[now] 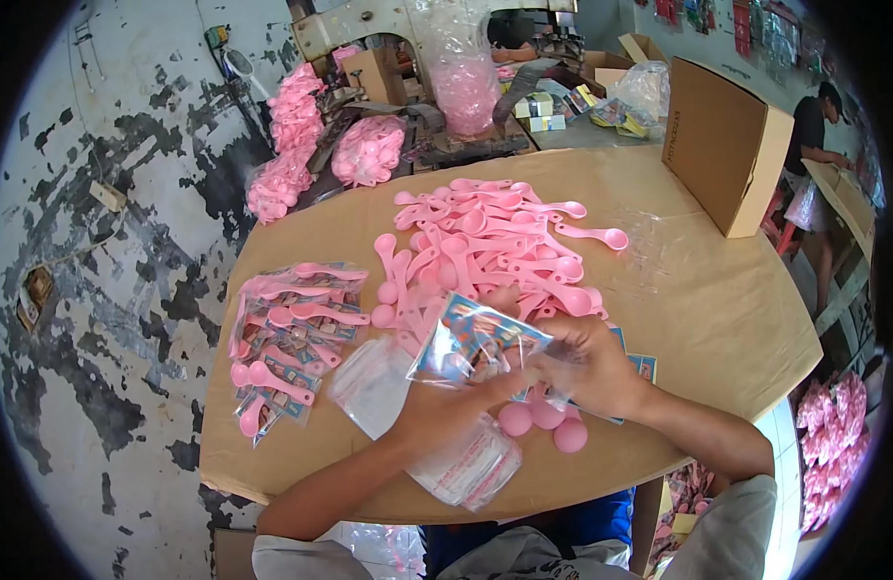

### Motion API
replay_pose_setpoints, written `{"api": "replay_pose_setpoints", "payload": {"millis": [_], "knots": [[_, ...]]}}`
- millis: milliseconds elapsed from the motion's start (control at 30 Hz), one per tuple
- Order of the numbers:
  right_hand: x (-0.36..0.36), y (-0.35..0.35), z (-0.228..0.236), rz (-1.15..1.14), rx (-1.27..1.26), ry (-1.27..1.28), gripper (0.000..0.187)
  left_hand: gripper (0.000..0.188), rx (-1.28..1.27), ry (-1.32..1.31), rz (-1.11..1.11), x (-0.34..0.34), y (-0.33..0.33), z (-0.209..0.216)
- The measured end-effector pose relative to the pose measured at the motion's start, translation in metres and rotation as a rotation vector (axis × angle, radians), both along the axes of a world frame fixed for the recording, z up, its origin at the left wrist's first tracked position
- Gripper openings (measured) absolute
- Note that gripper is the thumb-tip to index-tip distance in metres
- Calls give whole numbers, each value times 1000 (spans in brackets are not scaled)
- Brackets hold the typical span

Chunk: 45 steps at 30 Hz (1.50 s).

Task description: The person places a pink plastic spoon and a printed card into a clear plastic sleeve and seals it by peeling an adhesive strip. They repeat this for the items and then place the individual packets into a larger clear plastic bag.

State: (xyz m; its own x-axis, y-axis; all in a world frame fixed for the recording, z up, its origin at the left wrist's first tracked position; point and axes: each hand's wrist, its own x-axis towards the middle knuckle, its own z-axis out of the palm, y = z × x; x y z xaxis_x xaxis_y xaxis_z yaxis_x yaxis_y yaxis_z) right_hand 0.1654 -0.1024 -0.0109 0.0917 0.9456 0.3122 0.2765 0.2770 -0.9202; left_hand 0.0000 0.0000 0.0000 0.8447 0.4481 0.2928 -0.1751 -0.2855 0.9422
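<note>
Spoon pile as landmark: over its near edge, the right hand pinches a carded bag, seemingly to steady it — the left hand's grip, underneath, I cannot make out. Filled packs lie left, empty bags in front — presumably for reach.

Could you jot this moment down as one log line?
Left hand: holding clear packet with blue card | right hand: at packet's right side | on table: loose pink spoons, spoon-filled packets, flat clear bags
</note>
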Motion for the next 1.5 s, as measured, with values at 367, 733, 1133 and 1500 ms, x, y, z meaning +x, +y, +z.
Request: {"api": "replay_pose_setpoints", "payload": {"millis": [367, 733, 1133, 1500], "knots": [[17, 3, 1, 242, -126, 30, 13, 53, -130, -6, -250, -9, -1, -12], [150, 35, -10, -609, -200, -1245, 18, 53, -3, -185, -48, -8, 45, 0], [119, 0, 58, -626, -152, -514, 18, 50, -225, -298, 25, -9, 45, 2], [45, -12, 39, -234, 177, 75, 16, 62, -486, -350, -50, -4, 39, -4]]}}
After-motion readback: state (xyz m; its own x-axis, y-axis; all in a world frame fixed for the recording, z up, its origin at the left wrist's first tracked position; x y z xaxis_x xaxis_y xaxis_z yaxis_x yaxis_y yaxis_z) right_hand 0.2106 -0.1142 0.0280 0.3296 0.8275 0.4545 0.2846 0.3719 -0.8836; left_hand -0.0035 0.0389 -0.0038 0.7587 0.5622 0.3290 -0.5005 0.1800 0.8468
